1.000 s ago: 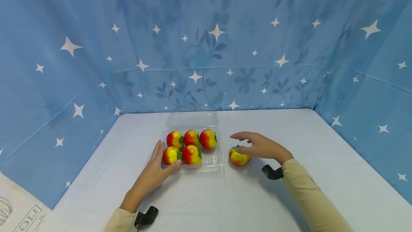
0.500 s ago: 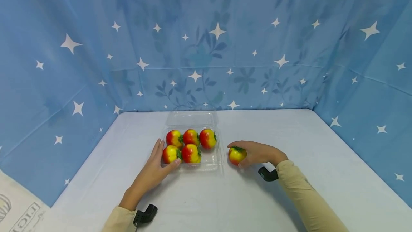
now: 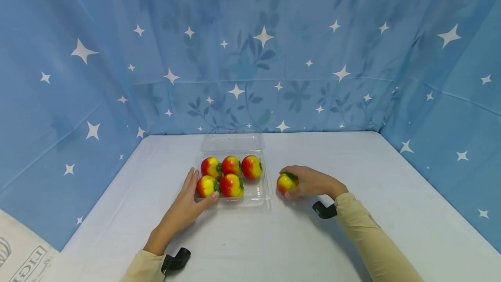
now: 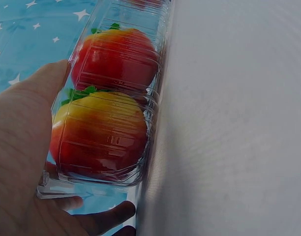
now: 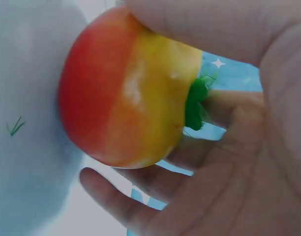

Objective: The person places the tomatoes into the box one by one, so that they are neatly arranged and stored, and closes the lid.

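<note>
My right hand (image 3: 313, 182) grips a red-and-yellow persimmon-like fruit (image 3: 287, 183) with a green leafy top, right of a clear plastic box (image 3: 256, 193). In the right wrist view, the thumb lies on one side of the fruit (image 5: 126, 98) and the fingers on the other. Whether it touches the table cannot be told. My left hand (image 3: 185, 207) rests against the box's near left corner, fingers fairly straight along its side and thumb at the front rim. Several similar fruits (image 3: 231, 185) sit in two rows inside; the near right part shows bare plastic.
The box's clear lid (image 3: 232, 142) lies folded open behind it. A white cloth (image 3: 235, 247) covers the table. Blue star-patterned curtains (image 3: 250, 55) stand at the back and both sides. A small green scrap (image 5: 15, 127) shows on the cloth in the right wrist view.
My right hand has come down from above the loose fruit, closed round it, and then moved slightly away from me with it. The left hand stays at the box.
</note>
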Demonstrator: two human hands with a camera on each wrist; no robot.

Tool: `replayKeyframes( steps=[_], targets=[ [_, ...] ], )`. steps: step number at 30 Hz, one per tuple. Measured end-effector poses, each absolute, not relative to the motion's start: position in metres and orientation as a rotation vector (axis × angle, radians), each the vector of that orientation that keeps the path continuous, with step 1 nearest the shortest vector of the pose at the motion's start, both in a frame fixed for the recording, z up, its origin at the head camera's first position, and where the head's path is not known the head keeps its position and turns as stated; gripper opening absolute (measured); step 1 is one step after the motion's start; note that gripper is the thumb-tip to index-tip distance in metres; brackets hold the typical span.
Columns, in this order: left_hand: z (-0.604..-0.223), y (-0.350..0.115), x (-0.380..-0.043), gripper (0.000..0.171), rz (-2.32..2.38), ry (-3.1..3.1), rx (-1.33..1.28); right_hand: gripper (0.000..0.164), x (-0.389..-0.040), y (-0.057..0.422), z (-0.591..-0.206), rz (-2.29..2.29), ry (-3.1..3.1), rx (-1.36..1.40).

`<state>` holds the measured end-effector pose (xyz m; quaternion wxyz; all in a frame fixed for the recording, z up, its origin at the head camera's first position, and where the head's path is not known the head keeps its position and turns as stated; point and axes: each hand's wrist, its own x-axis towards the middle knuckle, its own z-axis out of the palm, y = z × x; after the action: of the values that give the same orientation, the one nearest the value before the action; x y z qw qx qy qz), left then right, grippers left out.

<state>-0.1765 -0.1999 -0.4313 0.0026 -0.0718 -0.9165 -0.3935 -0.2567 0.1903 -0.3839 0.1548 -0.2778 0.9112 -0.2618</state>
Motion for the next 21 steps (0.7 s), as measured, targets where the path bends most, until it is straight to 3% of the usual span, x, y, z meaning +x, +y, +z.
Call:
replayKeyframes(
  steps=[12,21],
  targets=[
    [-0.432,-0.2,-0.176,0.116,-1.223,-2.884,-0.22,0.07,-0.26,0.194,-0.376,-1.13,2.656,-0.825],
    [-0.43,-0.199,-0.175,0.114,-1.221,-2.873,-0.225,0.058,-0.251,0.179,-0.363,-1.567,2.449,-0.728]
  ],
)
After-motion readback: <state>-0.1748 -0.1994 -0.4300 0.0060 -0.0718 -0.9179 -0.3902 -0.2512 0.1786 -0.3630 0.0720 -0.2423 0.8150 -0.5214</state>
